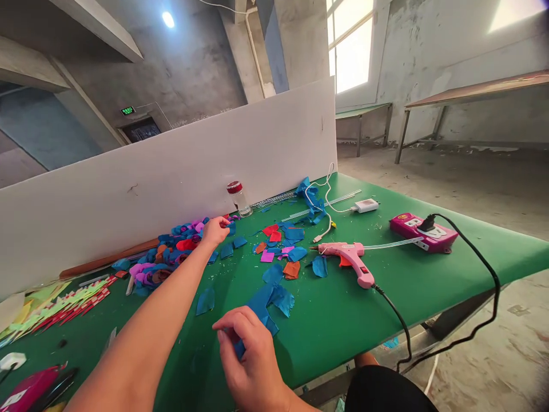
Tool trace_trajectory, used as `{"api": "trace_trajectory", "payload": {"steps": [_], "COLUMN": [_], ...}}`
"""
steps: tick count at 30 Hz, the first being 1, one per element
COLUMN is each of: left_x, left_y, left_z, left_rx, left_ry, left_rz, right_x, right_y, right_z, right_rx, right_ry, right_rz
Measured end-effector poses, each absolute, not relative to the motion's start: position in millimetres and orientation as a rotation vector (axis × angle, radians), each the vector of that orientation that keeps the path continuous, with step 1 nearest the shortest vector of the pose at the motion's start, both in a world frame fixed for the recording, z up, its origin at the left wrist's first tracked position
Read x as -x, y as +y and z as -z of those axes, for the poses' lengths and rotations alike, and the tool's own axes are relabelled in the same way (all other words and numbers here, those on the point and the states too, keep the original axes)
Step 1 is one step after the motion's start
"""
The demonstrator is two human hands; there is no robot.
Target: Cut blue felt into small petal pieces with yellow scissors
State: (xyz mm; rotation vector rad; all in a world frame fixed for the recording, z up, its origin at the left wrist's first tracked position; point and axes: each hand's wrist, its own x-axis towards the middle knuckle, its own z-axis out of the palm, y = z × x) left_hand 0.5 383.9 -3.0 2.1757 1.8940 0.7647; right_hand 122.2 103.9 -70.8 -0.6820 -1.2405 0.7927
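My left hand (215, 232) reaches across the green table (334, 320) to the right end of a heap of rolled paper flowers (148, 272) in blue, purple and red. Its fingers are pinched at a small blue paper piece (232, 228). Nearer to me, my right hand (253, 357) hovers palm inward, fingers loosely curled and thumb slightly apart; blue shows through the gap. Just beyond it lie crumpled blue paper sheets (261, 300). Cut squares are scattered between the hands and the pink glue gun (345, 254), among them an orange stack (292, 270) and a purple square (267, 256).
A red-lidded jar (239, 198) stands against the white board (180, 166) at the back. To the right are a pink power strip (422, 232) with a black cable (484, 263) and a white charger (366, 206). Striped paper strips (75, 306) lie at left.
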Motion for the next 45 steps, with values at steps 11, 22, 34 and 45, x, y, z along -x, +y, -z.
{"api": "trace_trajectory", "payload": {"steps": [11, 22, 34, 45], "left_x": [13.2, 22.7, 3.2, -2.2], "left_y": [365.0, 365.4, 362.9, 358.6], "left_z": [41.5, 22.9, 27.9, 26.0], "left_rx": [-2.737, -2.602, -2.514, -2.528], "left_ry": [1.749, 2.039, 2.025, 2.142], "left_rz": [-0.311, -0.187, 0.090, 0.069], "right_x": [-120.4, -122.9, -124.6, -123.6], "right_y": [105.4, 104.7, 104.6, 105.5], "right_z": [72.7, 71.5, 70.5, 72.0], "right_rx": [0.700, 0.712, 0.732, 0.740], "right_ry": [-1.221, -1.235, -1.256, -1.239], "right_rz": [-0.840, -0.848, -0.887, -0.904]}}
